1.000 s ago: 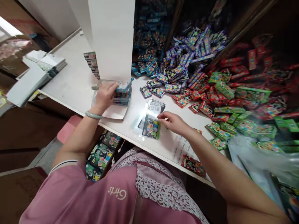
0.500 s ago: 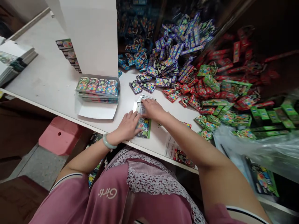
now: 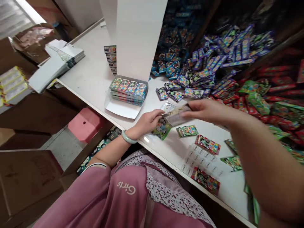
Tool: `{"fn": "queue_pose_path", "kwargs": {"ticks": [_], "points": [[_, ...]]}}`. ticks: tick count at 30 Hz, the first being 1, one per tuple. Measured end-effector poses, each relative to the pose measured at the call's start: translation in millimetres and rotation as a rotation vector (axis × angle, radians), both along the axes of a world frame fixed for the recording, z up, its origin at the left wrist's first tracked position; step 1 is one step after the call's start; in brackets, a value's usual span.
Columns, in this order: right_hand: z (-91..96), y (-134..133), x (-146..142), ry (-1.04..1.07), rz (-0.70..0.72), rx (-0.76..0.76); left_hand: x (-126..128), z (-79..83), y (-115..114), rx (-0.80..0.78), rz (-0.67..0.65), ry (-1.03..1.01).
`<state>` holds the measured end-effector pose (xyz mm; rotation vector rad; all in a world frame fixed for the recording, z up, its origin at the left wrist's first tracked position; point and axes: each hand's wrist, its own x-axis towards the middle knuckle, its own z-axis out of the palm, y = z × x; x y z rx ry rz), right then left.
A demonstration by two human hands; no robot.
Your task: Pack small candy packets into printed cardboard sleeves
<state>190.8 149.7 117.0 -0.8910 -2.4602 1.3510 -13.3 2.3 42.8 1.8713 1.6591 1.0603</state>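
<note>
My left hand (image 3: 150,123), a pale bangle at its wrist, has its fingers closed at the edge of a flat green-and-black printed packet (image 3: 162,129) near the table's front edge. Across from it, my right hand (image 3: 198,110) pinches a flat greyish packet (image 3: 177,115), tilted up and smeared by motion. It overlaps the green packet; whether the two are joined, I cannot tell. A shiny clear-and-silver piece (image 3: 168,107) shows behind them. To the right lies a small green candy packet (image 3: 187,130).
An open white display box (image 3: 123,111) with stacked candy packets (image 3: 128,90) stands left of my hands. Heaped purple packets (image 3: 201,72) and red packets (image 3: 280,76) fill the back right. A round-sticker sheet (image 3: 201,160) lies between red packets in front. A pink stool (image 3: 83,125) is below.
My right hand has risen and moved right, lifting the greyish packet off the table. My left hand stays by the green packet. The view has swung left, showing more cartons.
</note>
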Motion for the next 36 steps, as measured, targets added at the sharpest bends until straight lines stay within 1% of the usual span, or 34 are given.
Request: {"fn": "queue_pose_path", "kwargs": {"ticks": [1,2,3,4,5,7,9,10,11,12,13,14,16,17,18,19,20,21,22,23,25,26,27,29,31,34,36], "points": [[-3.4,1.0,6.7,-0.008,0.082,-0.138,-2.7,5.1,-0.3,0.027,-0.070,0.044],[-8.6,1.0,12.4,-0.001,0.127,-0.222,-4.2,9.5,-1.3,0.050,-0.137,0.092],[-14.8,0.1,17.1,0.012,0.148,-0.270,-4.2,12.9,-2.7,0.073,-0.194,0.143],[-21.2,-1.7,20.6,0.065,0.124,-0.274,-2.8,15.3,-4.4,0.095,-0.230,0.197],[-27.0,-4.2,22.8,0.123,0.102,-0.275,-0.1,16.6,-6.2,0.114,-0.243,0.254],[-33.4,-10.5,24.1,0.201,0.091,-0.311,7.8,16.6,-9.6,0.123,-0.219,0.357],[-30.6,-17.2,22.2,0.218,0.094,-0.343,14.9,14.7,-11.4,0.086,-0.180,0.396],[-26.0,-20.7,20.7,0.202,0.086,-0.331,16.9,13.5,-11.5,0.059,-0.167,0.377],[-20.0,-24.5,19.2,0.176,0.066,-0.290,17.6,12.2,-11.0,0.036,-0.159,0.329],[-13.4,-29.1,17.8,0.153,0.026,-0.216,17.0,11.0,-10.0,0.019,-0.152,0.252],[-7.2,-34.6,16.6,0.150,-0.049,-0.099,15.5,9.8,-8.9,0.009,-0.138,0.148],[-2.5,-41.2,15.6,0.167,-0.162,0.059,13.5,8.6,-7.6,0.009,-0.111,0.019],[-0.6,-57.5,13.8,0.274,-0.452,0.387,10.1,6.4,-5.6,0.017,-0.024,-0.276],[-4.2,-66.6,12.6,0.344,-0.554,0.455,9.8,5.5,-5.0,0.017,0.023,-0.424],[-10.6,-75.8,10.8,0.394,-0.584,0.412,10.7,4.7,-4.8,0.012,0.062,-0.561],[-19.3,-84.6,8.6,0.427,-0.552,0.272,13.0,4.1,-4.7,0.000,0.087,-0.681],[-29.3,-92.5,5.9,0.425,-0.446,0.038,16.6,3.7,-4.9,-0.018,0.097,-0.785],[-39.6,-99.1,3.1,0.410,-0.362,-0.164,21.2,3.2,-5.1,-0.047,0.096,-0.879],[-49.3,-104.1,0.6,0.417,-0.353,-0.287,26.5,2.5,-5.4,-0.083,0.092,-0.970],[-57.7,-107.5,-1.4,0.423,-0.370,-0.370,32.0,1.5,-5.8,-0.126,0.090,-1.059],[-69.4,-110.1,-2.5,0.456,-0.461,-0.439,41.6,-1.6,-6.5,-0.221,0.097,-1.225],[-73.2,-110.3,-1.6,0.461,-0.485,-0.468,44.9,-3.7,-6.8,-0.261,0.105,-1.290],[-76.3,-110.5,0.1,0.458,-0.494,-0.500,47.0,-5.9,-7.0,-0.288,0.113,-1.333],[-82.2,-112.9,4.0,0.424,-0.509,-0.538,47.1,-10.2,-6.3,-0.294,0.110,-1.348],[-89.5,-118.8,6.8,0.376,-0.556,-0.518,43.0,-13.7,-3.5,-0.249,0.077,-1.291],[-98.5,-128.0,9.1,0.345,-0.617,-0.462,35.7,-18.7,4.5,-0.166,0.009,-1.121],[-97.5,-128.0,13.7,0.371,-0.586,-0.464,33.2,-22.5,9.3,-0.117,-0.014,-1.015]]}}
